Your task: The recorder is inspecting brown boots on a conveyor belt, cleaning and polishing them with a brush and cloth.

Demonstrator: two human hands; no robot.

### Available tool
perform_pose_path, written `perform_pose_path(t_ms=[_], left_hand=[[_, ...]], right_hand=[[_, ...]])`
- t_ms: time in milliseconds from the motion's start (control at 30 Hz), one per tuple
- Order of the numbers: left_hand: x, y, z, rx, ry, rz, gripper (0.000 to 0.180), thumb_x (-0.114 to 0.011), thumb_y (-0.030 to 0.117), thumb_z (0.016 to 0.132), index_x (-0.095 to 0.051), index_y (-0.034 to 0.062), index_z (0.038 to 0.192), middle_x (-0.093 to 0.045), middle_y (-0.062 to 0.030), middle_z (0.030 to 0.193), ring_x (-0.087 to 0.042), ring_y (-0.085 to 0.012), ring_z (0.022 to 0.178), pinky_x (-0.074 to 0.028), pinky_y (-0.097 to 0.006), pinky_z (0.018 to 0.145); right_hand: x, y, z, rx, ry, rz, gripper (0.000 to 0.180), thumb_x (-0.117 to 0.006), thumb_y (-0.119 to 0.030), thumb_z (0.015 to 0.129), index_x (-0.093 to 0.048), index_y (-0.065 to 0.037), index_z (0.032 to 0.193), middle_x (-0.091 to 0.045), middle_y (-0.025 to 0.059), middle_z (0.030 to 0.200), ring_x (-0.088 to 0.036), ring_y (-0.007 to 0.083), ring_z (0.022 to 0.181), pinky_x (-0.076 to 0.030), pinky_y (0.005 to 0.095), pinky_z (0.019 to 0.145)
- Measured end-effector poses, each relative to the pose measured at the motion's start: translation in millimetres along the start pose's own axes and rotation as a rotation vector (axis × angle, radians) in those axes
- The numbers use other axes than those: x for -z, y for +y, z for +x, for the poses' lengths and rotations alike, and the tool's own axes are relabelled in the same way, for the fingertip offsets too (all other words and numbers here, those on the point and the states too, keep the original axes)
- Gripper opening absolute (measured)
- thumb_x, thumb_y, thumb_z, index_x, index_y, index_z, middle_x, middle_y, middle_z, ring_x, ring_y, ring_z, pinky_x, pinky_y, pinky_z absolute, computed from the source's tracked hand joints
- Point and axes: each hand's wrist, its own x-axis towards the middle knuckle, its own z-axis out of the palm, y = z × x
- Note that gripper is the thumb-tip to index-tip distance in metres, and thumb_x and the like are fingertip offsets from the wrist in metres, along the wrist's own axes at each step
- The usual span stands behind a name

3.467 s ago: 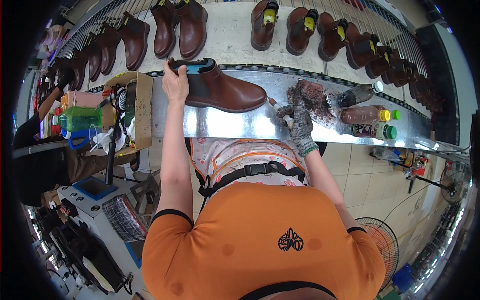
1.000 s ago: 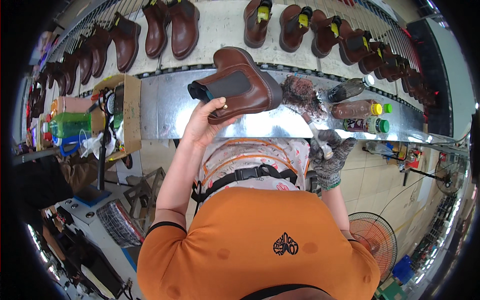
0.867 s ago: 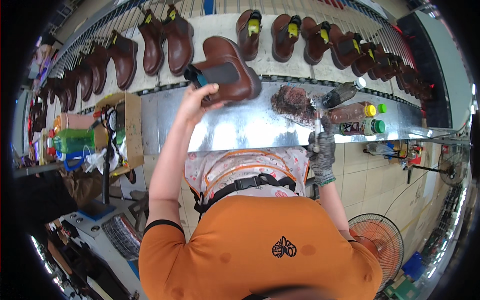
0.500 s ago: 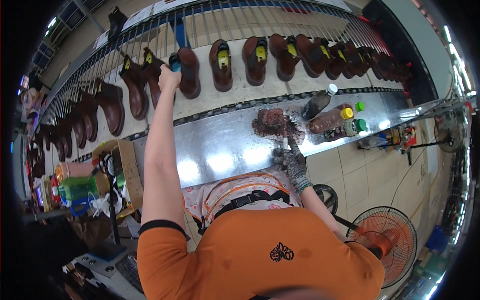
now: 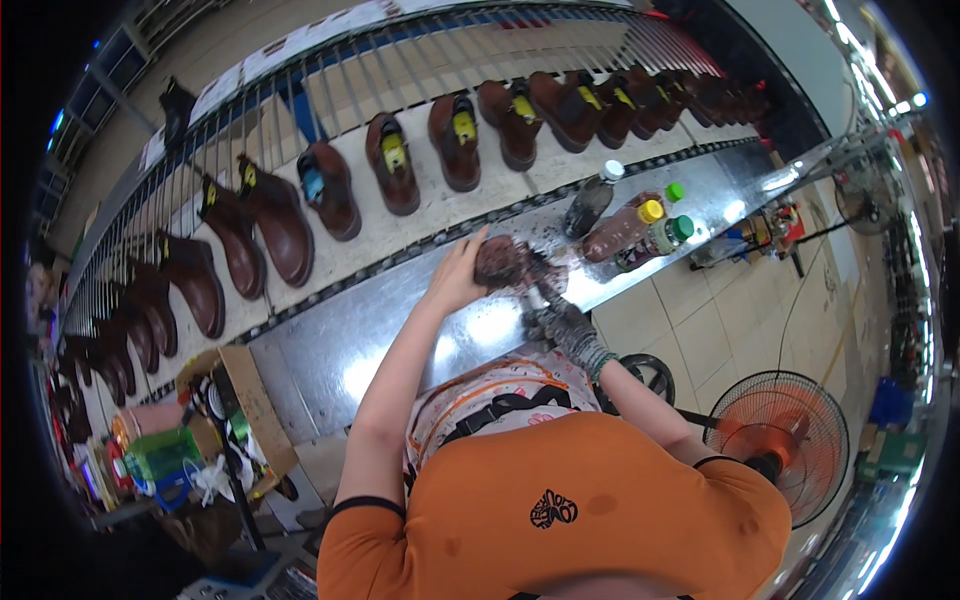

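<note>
Dark wad on tabletop, left of yellow-capped bottle | left hand at its edge, grip unclear | gloved right hand clasping brush | best brace wad, dab lightly!

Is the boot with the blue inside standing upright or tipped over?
Upright. The boot stands on the white surface, its opening facing up with blue showing inside.

left fingers: against stained clump | right fingers: gloved, nearby
</note>
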Motion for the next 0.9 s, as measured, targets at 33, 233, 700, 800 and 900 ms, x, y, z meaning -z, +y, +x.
perform_pose_path(t_ms=[33,233,700,800,900], left_hand=[[6,-4,-5,0.007,0.013,0.043,0.098,-0.076,0.014,0.058,-0.025,0.0164,0.141,-0.048,-0.0194,0.120,-0.049,-0.0384,0.110,-0.043,-0.042,0.092],[35,-23,-65,0.172,0.112,0.098,0.096,-0.079,0.017,0.058,-0.028,0.0135,0.140,-0.053,-0.0187,0.113,-0.051,-0.0368,0.106,-0.043,-0.042,0.090],[56,106,-64,-0.325,0.113,0.441,0.053,-0.067,0.019,0.073,-0.048,0.0025,0.120,-0.047,-0.0184,0.123,-0.037,-0.0375,0.122,-0.029,-0.048,0.101],[86,139,-66,-0.179,-0.076,0.454,0.039,-0.065,0.016,0.073,-0.053,0.0025,0.107,-0.055,-0.0163,0.107,-0.054,-0.0322,0.103,-0.042,-0.043,0.086],[112,162,-92,-0.247,-0.083,0.511,0.027,-0.067,0.016,0.072,-0.055,0.0040,0.093,-0.060,-0.0119,0.085,-0.062,-0.0281,0.074,-0.047,-0.039,0.064]], right_hand=[[-12,-3,-2,-0.049,-0.020,-0.076,0.067,-0.054,-0.015,0.089,-0.017,-0.018,0.144,-0.054,0.0001,0.077,-0.050,0.0089,0.059,-0.044,0.0264,0.048],[-38,-7,-16,-0.038,-0.146,0.128,0.046,-0.051,-0.019,0.094,-0.035,-0.019,0.137,-0.047,-0.0016,0.070,-0.044,0.0098,0.055,-0.041,0.0237,0.051],[-84,-151,-70,0.678,-0.087,-1.295,0.063,-0.049,-0.045,0.088,-0.029,-0.016,0.140,-0.062,0.0172,0.101,-0.062,0.0345,0.086,-0.048,0.0435,0.075],[-100,-173,-96,0.958,-0.094,-1.266,0.059,-0.050,-0.047,0.087,-0.035,-0.018,0.136,-0.063,0.0150,0.084,-0.062,0.0326,0.070,-0.048,0.0441,0.058],[-110,-194,-116,1.015,-0.291,-1.327,0.058,-0.050,-0.046,0.087,-0.036,-0.019,0.135,-0.059,0.0131,0.065,-0.057,0.0320,0.052,-0.041,0.0447,0.042]])
